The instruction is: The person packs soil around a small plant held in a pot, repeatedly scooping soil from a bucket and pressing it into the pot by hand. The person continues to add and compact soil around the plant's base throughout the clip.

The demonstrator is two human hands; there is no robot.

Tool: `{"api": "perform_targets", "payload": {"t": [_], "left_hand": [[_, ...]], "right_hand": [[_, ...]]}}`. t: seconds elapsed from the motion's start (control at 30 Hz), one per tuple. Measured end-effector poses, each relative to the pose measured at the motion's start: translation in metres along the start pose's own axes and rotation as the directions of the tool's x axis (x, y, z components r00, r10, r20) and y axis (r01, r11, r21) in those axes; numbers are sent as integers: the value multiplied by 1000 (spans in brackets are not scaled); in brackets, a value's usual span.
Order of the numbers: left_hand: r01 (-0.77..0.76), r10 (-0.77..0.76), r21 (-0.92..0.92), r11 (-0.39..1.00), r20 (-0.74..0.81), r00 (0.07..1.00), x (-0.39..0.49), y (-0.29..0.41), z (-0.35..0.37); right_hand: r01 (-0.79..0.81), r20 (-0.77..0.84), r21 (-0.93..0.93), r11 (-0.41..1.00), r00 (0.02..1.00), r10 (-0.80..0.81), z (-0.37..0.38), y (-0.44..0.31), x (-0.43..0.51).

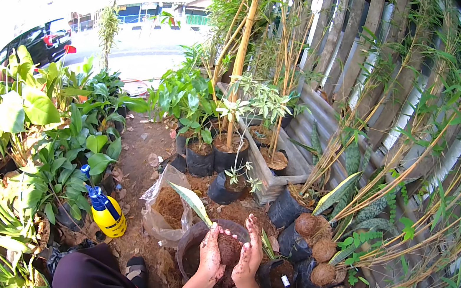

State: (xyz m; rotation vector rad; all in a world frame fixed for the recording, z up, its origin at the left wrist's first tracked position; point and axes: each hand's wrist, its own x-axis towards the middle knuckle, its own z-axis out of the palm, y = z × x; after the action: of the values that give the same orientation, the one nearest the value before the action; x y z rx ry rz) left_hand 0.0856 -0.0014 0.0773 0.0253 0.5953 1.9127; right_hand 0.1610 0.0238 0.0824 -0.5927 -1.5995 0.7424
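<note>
My left hand [212, 249] cups one side of a round brown ball of soil or fiber [229, 251], and a long variegated leaf [193, 201] with pale edges rises beside its fingertips. On the ball's other side is my right hand [250, 254], its palm facing the ball and its fingers extended; whether it touches the ball is hard to tell. Both hands are dirty and are held over a round plastic basin [188, 251] with dark contents. Just behind the basin, a clear plastic bag [156, 222] holds brown fiber [168, 208].
A yellow spray bottle [110, 217] with a blue top stands at left. Coconut-fiber balls [324, 250] sit among black plant bags at right, near a white thread spool [285, 281]. Potted plants [199, 157], a concrete trough [267, 181] and bamboo stems stand farther back.
</note>
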Motion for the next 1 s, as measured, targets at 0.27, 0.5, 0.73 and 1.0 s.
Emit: {"api": "perform_targets", "payload": {"t": [0.27,0.5,0.73,1.0], "left_hand": [[73,-72,23,997,-50,996,2,4,-4],[60,-44,-73,996,201,979,1,4,-5],[143,-70,-279,950,253,965,2,-7,-9],[169,-149,-210,963,109,983,20,0,-29]], "right_hand": [[188,95,-207,960,981,-171,-2,1,-2],[8,213,-25,1000,977,-2,1,7,-6],[164,160,-65,984,975,-152,5,1,-8],[301,184,-214,929,947,-264,-8,-9,7]]}}
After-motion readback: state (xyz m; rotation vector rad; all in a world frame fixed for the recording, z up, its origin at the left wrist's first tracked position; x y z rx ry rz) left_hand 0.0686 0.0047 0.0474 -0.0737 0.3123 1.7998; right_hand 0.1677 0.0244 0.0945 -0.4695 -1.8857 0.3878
